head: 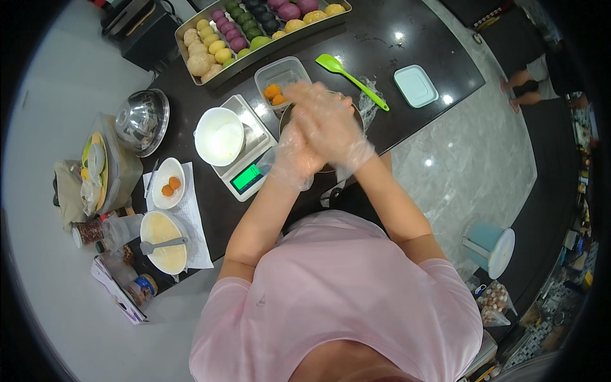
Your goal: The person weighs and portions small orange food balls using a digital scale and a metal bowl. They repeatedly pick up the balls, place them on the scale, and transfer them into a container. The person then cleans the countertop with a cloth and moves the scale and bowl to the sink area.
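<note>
My left hand (pixel 301 152) and my right hand (pixel 331 125), both in clear plastic gloves, are pressed palm to palm above a round bowl (pixel 357 113). The right one lies on top and is blurred. Whatever may be between the palms is hidden. Just beyond them, a clear plastic container (pixel 291 69) holds a few orange balls (pixel 272 91). Left of my hands is a digital kitchen scale (pixel 255 129) with a lit green display. On it stands a white bowl (pixel 219 136). A green silicone spatula (pixel 353 81) lies beyond my right hand.
A metal tray (pixel 267 50) of coloured dough balls stands at the back. Leftward are a steel bowl (pixel 142 122), a small bowl (pixel 162 196) with two orange balls, and a bowl of pale yellow mixture (pixel 160 229). A pale lid (pixel 416 86) lies right. Another person's legs (pixel 525 83) show far right.
</note>
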A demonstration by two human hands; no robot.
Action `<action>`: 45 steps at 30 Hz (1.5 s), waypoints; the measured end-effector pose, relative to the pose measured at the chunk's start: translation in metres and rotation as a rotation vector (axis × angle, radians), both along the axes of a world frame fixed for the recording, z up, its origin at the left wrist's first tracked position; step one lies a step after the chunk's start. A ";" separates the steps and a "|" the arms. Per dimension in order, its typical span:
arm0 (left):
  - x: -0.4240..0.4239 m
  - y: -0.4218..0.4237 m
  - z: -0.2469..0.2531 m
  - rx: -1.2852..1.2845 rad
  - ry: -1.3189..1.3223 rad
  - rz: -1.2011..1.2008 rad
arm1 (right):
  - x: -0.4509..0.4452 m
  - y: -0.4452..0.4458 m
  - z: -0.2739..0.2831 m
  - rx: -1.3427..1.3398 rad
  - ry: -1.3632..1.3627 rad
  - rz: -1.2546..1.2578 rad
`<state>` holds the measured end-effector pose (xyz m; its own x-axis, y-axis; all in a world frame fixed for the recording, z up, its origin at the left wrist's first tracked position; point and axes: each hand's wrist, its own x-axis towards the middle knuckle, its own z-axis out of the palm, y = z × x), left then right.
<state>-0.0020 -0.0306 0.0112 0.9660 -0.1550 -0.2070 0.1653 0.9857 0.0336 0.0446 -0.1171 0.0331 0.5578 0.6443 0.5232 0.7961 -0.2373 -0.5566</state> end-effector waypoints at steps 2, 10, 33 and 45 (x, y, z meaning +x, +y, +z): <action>0.002 0.008 0.000 0.014 -0.016 0.000 | 0.010 -0.006 0.002 -0.087 0.039 -0.015; 0.018 0.033 -0.012 0.239 0.305 -0.030 | 0.035 -0.026 0.018 0.288 0.250 -0.137; 0.076 0.079 0.012 1.544 0.134 -0.010 | 0.025 -0.014 -0.041 -1.017 -0.035 -0.217; 0.008 0.010 -0.034 0.248 0.126 -0.040 | 0.015 -0.032 0.008 -0.008 0.206 -0.020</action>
